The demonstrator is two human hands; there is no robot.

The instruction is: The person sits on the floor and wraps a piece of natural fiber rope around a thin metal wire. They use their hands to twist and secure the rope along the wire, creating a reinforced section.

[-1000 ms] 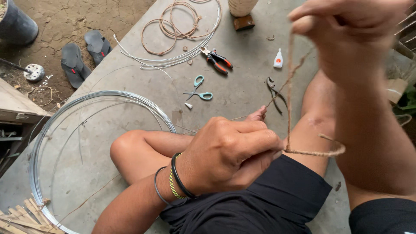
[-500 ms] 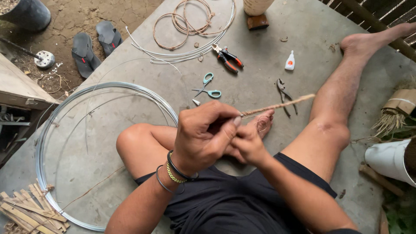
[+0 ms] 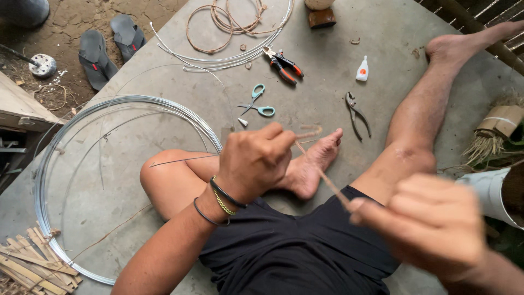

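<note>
Head view shows your left hand (image 3: 255, 164) closed in a pinch on one end of a thin brown strand (image 3: 322, 173), which runs tight down to your blurred right hand (image 3: 431, 224), closed on its other end, above your lap, with teal scissors (image 3: 258, 102) and dark pliers (image 3: 356, 112) beyond on the concrete floor (image 3: 382, 33).

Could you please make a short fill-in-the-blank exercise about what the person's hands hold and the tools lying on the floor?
1. The left hand and right hand pull a thin brown ____ tight between them.
2. The small scissors have ____ handles.
3. The pliers with red handles lie beside loops of ____.
4. The glue bottle stands ____ on the concrete floor.

Missing words: cord; teal; wire; upright
</note>
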